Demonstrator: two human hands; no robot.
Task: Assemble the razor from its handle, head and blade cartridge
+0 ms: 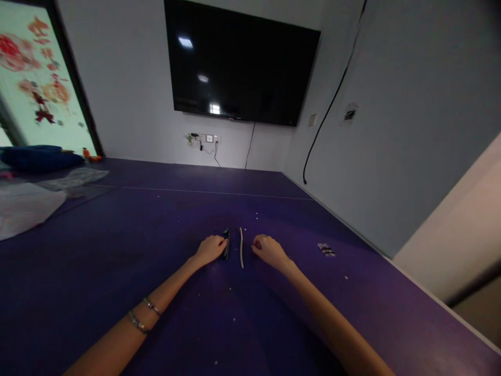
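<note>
My left hand is closed around a slim dark object with a shiny edge, held upright in the view at the purple surface. Its kind is too small to tell. Just right of it lies a thin pale grey stick, slightly bent, with a darker upper end; neither hand touches it. To the right of the stick, my right hand has its fingers curled together. Whatever may be between those fingertips is hidden.
Small white bits dot the purple surface. A small clear packet lies to the right. Crumpled plastic sheeting and dark blue cloth sit at the left. A black cable hangs down the right wall.
</note>
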